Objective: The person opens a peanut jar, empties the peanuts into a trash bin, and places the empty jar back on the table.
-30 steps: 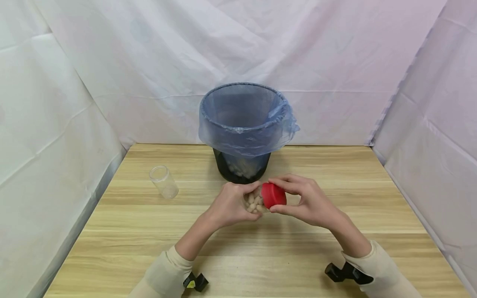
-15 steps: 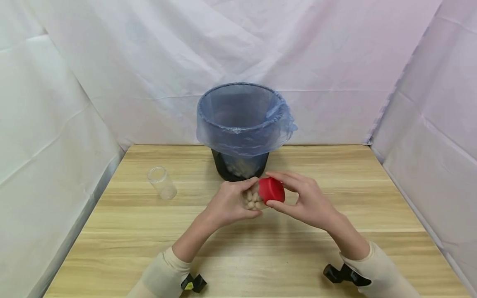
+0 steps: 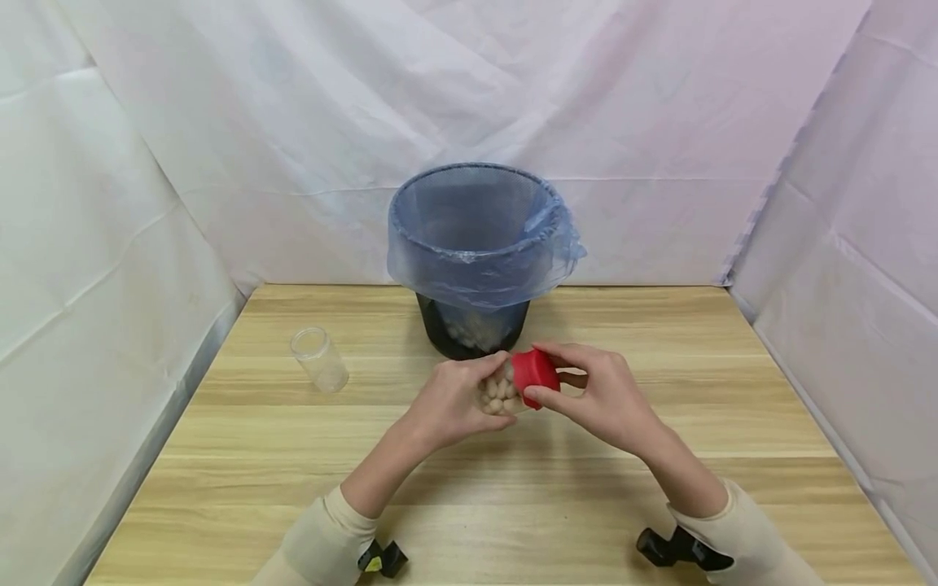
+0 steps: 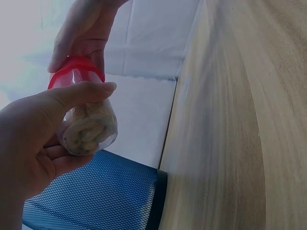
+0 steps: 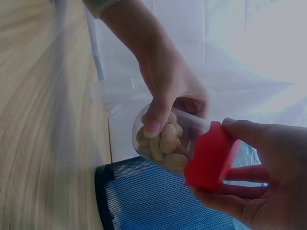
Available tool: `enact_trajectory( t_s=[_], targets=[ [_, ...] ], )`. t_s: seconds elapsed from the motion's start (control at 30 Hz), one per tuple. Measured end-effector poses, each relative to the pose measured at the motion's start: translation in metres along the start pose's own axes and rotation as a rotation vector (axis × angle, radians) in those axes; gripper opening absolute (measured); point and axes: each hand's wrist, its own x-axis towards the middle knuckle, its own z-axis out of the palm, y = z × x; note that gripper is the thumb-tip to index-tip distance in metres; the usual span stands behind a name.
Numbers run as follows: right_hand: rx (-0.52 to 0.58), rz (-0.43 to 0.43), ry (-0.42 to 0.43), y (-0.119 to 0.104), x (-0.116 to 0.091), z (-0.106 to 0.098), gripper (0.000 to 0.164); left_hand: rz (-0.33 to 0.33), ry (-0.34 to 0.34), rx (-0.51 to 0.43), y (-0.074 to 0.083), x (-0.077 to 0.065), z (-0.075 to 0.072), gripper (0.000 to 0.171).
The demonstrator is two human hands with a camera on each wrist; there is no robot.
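My left hand (image 3: pixel 453 400) grips a clear jar (image 4: pixel 90 128) filled with peanuts in their shells (image 5: pixel 168 139). The jar is tilted onto its side above the table, its bottom toward the left. A red lid (image 3: pixel 536 378) covers its right end, and my right hand (image 3: pixel 602 399) pinches this lid between thumb and fingers. In the right wrist view the lid's edge looks wavy and sits over the jar's mouth. Whether it is tight cannot be told. The left thumb lies across the jar's side in the left wrist view.
Just behind the hands stands a black mesh bin (image 3: pixel 469 325) lined with a blue plastic bag (image 3: pixel 476 277); pale shapes show through its lower wall. A clear open jar (image 3: pixel 320 362) stands on the left of the wooden table (image 3: pixel 513 521). White cloth (image 3: pixel 659 122) closes the back and sides.
The right hand's fingers have shifted around the red lid, the thumb now further onto its front. The left hand and jar have stayed nearly in place.
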Motion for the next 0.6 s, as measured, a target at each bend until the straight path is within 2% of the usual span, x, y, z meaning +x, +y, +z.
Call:
enact_trajectory(
  t_s=[0.17, 0.37, 0.6],
  targets=[
    [0.012, 0.0, -0.02, -0.0003, -0.0001, -0.0013, 0.059, -0.005, -0.012, 0.004, 0.0002, -0.0006, -0.0006, 0.082],
    [0.04, -0.013, -0.033, 0.0004, -0.0001, -0.0016, 0.06, 0.008, 0.004, 0.014, 0.0005, -0.0012, -0.0017, 0.081],
    [0.045, -0.06, -0.044, 0.0039, 0.0, -0.0011, 0.061, 0.017, 0.011, 0.021, -0.0005, -0.0009, -0.0019, 0.08]
  ],
)
